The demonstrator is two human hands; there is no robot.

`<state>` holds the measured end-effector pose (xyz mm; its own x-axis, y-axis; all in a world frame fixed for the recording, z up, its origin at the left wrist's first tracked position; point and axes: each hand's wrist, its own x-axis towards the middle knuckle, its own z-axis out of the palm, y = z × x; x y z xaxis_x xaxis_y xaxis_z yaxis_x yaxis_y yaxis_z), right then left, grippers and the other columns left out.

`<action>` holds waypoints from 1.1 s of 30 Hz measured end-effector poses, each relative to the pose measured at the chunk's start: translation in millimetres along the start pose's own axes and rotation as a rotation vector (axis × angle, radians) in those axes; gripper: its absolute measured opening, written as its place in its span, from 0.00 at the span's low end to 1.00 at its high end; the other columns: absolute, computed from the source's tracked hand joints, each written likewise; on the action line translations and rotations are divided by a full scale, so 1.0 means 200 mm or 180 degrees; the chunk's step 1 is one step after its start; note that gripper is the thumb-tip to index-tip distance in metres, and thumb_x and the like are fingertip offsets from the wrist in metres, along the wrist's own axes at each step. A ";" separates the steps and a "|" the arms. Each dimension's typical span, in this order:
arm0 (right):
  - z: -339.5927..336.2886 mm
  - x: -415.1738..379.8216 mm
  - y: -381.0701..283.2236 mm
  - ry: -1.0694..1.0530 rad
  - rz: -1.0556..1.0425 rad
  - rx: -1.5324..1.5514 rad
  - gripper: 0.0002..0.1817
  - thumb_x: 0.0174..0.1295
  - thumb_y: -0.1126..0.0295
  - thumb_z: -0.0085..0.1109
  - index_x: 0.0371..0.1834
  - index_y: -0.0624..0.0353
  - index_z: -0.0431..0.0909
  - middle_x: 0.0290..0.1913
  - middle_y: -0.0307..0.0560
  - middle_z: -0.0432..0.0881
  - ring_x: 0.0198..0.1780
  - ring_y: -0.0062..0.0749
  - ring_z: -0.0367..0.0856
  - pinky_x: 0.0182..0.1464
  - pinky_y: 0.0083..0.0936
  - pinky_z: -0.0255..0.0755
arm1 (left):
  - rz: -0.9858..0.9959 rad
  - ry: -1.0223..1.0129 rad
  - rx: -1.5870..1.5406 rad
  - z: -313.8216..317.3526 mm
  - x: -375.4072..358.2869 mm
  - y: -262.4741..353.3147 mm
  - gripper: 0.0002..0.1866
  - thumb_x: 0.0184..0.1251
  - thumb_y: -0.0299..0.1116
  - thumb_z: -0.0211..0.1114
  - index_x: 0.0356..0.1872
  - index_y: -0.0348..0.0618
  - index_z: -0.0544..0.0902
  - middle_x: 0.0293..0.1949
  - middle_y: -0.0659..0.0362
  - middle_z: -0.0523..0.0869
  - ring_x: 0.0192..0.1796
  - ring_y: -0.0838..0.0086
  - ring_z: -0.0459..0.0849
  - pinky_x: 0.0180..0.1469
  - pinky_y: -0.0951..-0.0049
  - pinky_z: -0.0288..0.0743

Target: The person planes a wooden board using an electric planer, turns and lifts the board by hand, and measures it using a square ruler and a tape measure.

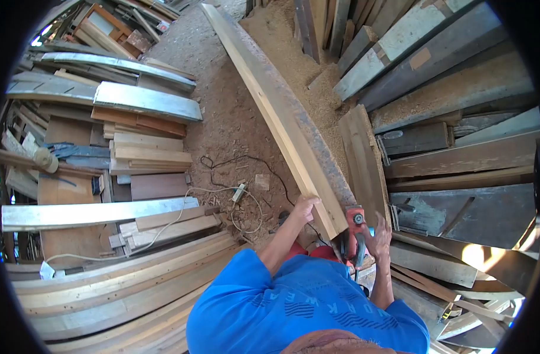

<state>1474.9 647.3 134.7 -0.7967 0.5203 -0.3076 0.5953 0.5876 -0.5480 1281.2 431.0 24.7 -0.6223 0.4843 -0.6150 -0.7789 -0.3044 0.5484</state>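
A long pale wooden beam (281, 144) runs from the top of the head view down to my waist, lying along a rough, weathered timber (326, 156). My left hand (306, 207) grips the beam's left edge close to its near end. Beside that end sits a red electric hand planer (355, 227) with a dark handle. My right hand (377, 239) is at the planer's right side, fingers apart and partly bent, not wrapped round the handle. Whether its thumb side touches the planer is hard to see.
Stacked boards (155, 150) fill the left side, with long planks (128, 277) at lower left. More timbers (458, 88) lean on the right. A pale cord (214, 190) and a power strip (239, 192) lie on the dirt floor; sawdust (276, 35) is heaped at the top.
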 end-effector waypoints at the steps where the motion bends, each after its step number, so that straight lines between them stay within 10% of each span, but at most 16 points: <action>1: -0.01 0.05 -0.02 0.0026 -0.0249 0.0297 0.45 0.61 0.39 0.64 0.72 0.62 0.69 0.64 0.67 0.77 0.64 0.59 0.77 0.68 0.46 0.68 | -0.0043 -0.0453 -0.0296 0.08 -0.11 0.08 0.25 0.52 0.25 0.69 0.55 0.35 0.80 0.45 0.53 0.86 0.48 0.61 0.88 0.51 0.56 0.85; 5: -0.18 0.05 -0.23 -0.2286 -0.0196 0.3384 0.42 0.66 0.51 0.62 0.75 0.72 0.64 0.65 0.60 0.77 0.68 0.44 0.75 0.69 0.34 0.66 | 0.0268 -0.0939 -0.0315 0.51 -0.58 0.39 0.39 0.53 0.33 0.69 0.69 0.33 0.69 0.55 0.49 0.82 0.62 0.57 0.82 0.64 0.51 0.79; 9: -0.57 -0.19 -0.68 -0.1693 -0.1307 0.4706 0.57 0.58 0.48 0.67 0.80 0.77 0.50 0.76 0.65 0.64 0.76 0.49 0.66 0.77 0.38 0.55 | 0.0525 -0.1422 -0.0288 0.69 -0.85 0.65 0.42 0.60 0.40 0.69 0.73 0.31 0.64 0.63 0.43 0.79 0.65 0.53 0.81 0.68 0.51 0.76; 14: -0.85 -0.32 -1.13 -0.1355 -0.2279 0.4667 0.68 0.50 0.44 0.75 0.82 0.75 0.41 0.79 0.67 0.57 0.80 0.49 0.60 0.80 0.39 0.50 | 0.1065 -0.3387 -0.1341 0.78 -0.98 0.99 0.39 0.72 0.46 0.65 0.75 0.31 0.61 0.68 0.38 0.76 0.67 0.51 0.80 0.67 0.46 0.78; 17: -0.97 -0.38 -1.41 -0.1107 -0.2486 0.4674 0.71 0.47 0.41 0.77 0.82 0.73 0.42 0.78 0.65 0.60 0.79 0.48 0.61 0.80 0.38 0.50 | 0.2018 -0.3088 -0.1052 0.79 -0.95 1.14 0.38 0.75 0.50 0.62 0.75 0.34 0.63 0.69 0.41 0.75 0.69 0.52 0.79 0.68 0.48 0.77; 33: -1.11 -0.46 -1.78 -0.1216 -0.3039 0.5143 0.62 0.58 0.49 0.75 0.82 0.70 0.43 0.77 0.62 0.62 0.78 0.48 0.63 0.79 0.44 0.54 | 0.2334 -0.2891 -0.0954 1.04 -1.24 1.48 0.39 0.71 0.57 0.64 0.72 0.40 0.68 0.63 0.50 0.82 0.65 0.59 0.82 0.69 0.51 0.76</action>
<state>1358.9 527.9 529.7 -0.8637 0.1440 0.4831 -0.4607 -0.6145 -0.6404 1221.3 391.4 458.8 -0.7360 0.4804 0.4770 -0.3253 -0.8689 0.3731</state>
